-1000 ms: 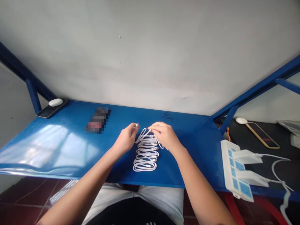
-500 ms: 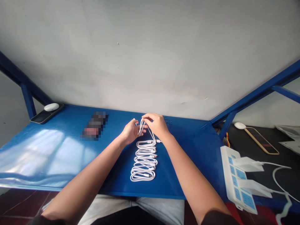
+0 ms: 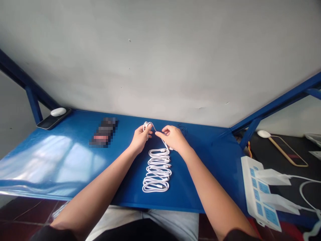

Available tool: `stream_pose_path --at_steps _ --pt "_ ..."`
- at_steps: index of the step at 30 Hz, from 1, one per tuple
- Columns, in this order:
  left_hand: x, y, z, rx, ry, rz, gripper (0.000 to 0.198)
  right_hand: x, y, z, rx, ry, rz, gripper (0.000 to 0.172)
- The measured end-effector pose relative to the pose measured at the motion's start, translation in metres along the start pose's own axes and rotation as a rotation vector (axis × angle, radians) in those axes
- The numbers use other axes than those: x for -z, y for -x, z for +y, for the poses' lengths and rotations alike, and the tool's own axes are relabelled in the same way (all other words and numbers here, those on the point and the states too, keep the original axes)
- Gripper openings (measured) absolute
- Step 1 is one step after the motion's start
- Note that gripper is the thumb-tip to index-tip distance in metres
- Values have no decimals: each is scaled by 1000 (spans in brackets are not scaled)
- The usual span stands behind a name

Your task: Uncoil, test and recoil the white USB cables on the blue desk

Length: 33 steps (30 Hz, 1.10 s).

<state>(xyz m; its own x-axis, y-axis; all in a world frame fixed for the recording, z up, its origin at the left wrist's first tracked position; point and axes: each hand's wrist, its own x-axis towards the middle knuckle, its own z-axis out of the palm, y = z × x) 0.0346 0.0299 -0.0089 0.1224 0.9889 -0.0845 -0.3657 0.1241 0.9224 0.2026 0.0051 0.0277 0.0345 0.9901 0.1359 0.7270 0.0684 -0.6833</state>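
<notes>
My left hand (image 3: 140, 139) pinches a small bundle of loops of a white charging cable (image 3: 145, 126) between thumb and fingers, just above the table. From these loops a strand arches across to my right hand (image 3: 175, 138), whose curled fingers and thumb hold it. The strand then drops towards the table beside my right palm, where a plug end is partly hidden. Nearer to me, several coiled white cables (image 3: 157, 186) lie flat in a column, their loops close together or touching.
The blue table (image 3: 188, 187) meets a grey wall (image 3: 160, 67) at the back. On the left are a dark phone-like object with a white mouse (image 3: 58, 111) on it and a blurred-out item (image 3: 104, 133). A white power strip (image 3: 260, 194) with plugged-in adapters stands at the right edge.
My hands have moved apart. My left hand has closed on the loops and raised them slightly, while my right has shifted right along the strand. The view has shifted a little.
</notes>
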Motion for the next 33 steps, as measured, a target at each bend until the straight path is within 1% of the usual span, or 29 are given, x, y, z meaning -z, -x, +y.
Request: stream_pose_path --at_steps 1,3,5,6,10,13,15,18,21,24,27,33 --pt "0 -2 -1 -11 6 16 43 2 7 2 -42 61 -36 34" --pt "-2 -4 -2 -26 38 18 45 4 17 7 -84 140 -96 26" --pt "-5 -4 -2 -42 78 9 46 4 23 9 -71 141 -128 16" --pt "-6 -3 -1 -55 86 10 46 4 24 10 -53 109 -129 16" --pt "-12 3 2 -142 68 17 41 5 24 8 1 -177 -67 16" --pt "-16 8 5 -187 19 6 43 6 24 5 39 -379 -53 17" --pt "-18 9 5 -201 -14 7 44 5 23 4 59 -465 -53 22" --pt "-18 7 6 -203 -43 31 41 3 22 7 79 -503 -13 29" --pt "-12 2 6 -222 -98 65 40 2 21 10 57 -569 86 32" --pt "-5 -2 5 -226 -174 85 42 5 21 11 -15 -732 169 36" --pt "-1 0 3 -193 -251 47 45 10 22 11 -100 -886 175 42" --pt "-6 15 5 -159 -347 -134 45 14 22 15 -168 -1036 185 47"
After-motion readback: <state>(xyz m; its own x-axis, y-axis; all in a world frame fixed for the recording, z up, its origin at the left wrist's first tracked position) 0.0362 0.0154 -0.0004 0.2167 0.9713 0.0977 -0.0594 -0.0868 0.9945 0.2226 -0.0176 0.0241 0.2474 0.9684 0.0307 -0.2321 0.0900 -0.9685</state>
